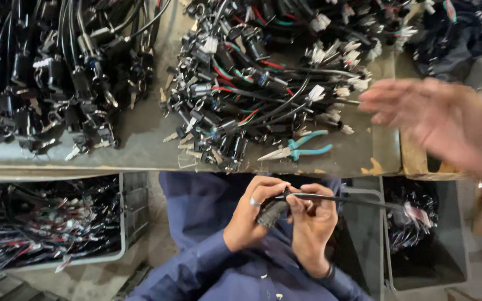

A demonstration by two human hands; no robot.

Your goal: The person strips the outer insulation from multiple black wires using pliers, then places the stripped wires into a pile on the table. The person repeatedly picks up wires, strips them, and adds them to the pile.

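Head view: left hand [250, 214] and right hand [312, 223], both closed on a black cable [336, 198] below the desk [140, 147] edge. Cable end wrapped dark between the fingers; detail unclear. Teal-handled pliers [299, 149] lie on the desk above the hands. Wire-harness pile [269, 83] behind the pliers, cut off at top. Another person's blurred hand [430, 120] right of the pliers. Grey bin [124, 223] left of the hands, contents indistinct.
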